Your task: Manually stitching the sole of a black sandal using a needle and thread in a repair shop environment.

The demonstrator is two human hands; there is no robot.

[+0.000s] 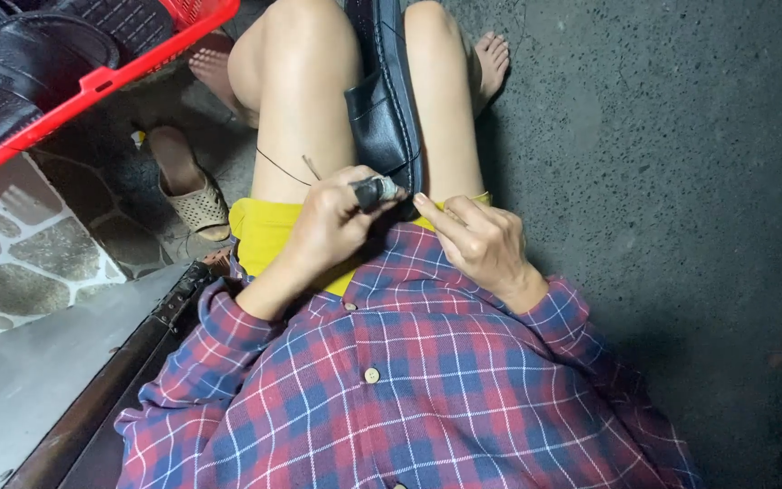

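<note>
Stitching under way: black sandal [389, 100] clamped between the knees, left hand [328, 225] closed on the awl [375, 191] at its heel, right hand [477, 243] pinching beside. Next likely needs a steady push through.

Dark, speckled concrete floor [662, 181] spreads to the right of the fingers. Left of them lies a patch of stone paving [20, 263] with pale joints — a red plastic basket [101, 81] above it, a dark wooden ledge [110, 380] below.
</note>
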